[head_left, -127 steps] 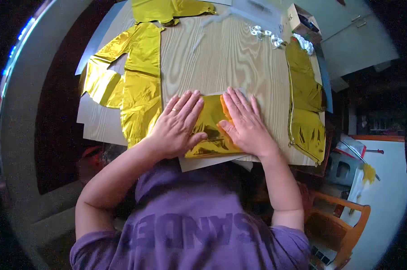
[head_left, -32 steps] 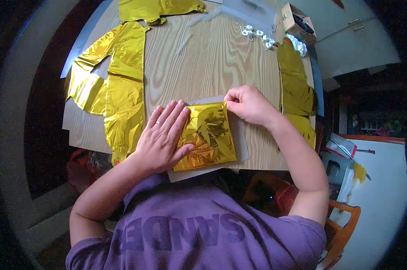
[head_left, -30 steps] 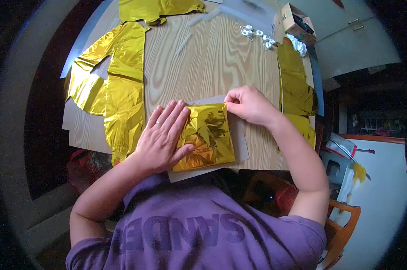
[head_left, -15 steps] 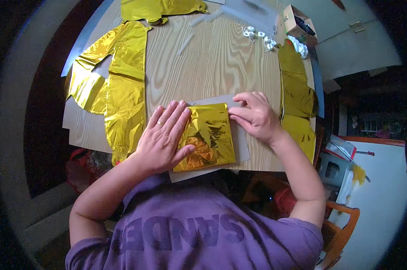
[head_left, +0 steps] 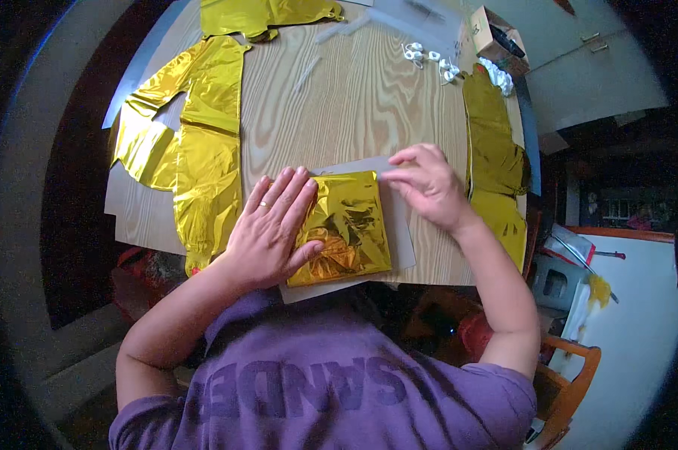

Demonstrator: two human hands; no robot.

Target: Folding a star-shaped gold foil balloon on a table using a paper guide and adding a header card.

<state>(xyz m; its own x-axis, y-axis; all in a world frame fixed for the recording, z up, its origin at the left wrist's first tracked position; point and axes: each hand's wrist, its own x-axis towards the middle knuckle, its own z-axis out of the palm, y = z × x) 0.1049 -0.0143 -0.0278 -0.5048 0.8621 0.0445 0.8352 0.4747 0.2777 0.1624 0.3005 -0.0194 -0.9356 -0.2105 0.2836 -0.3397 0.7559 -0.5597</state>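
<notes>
A folded packet of shiny gold foil (head_left: pixel 351 217) lies on a light grey flat sheet (head_left: pixel 401 244) at the near edge of the table. My left hand (head_left: pixel 275 225) rests flat over the packet's left side, fingers stretched and thumb out to the right. A ring shows on one finger. Beside the packet's upper right corner is my right hand (head_left: pixel 429 186), raised slightly above the sheet. Its fingers are bent, and the thumb and forefinger tips stand apart. I make out nothing between them.
Unfolded gold foil pieces lie left (head_left: pixel 211 135), far left (head_left: pixel 256 16) and right (head_left: pixel 495 142). Thin clear strips (head_left: pixel 309 73), small white coiled items (head_left: pixel 432 58), a clear sheet (head_left: pixel 421 26) and a cardboard box (head_left: pixel 496 41) sit toward the back. A wooden chair (head_left: pixel 575 375) stands at right.
My right hand has lifted slightly up and away from the packet's corner, its thumb and forefinger a little changed. My left hand stays pressed in place.
</notes>
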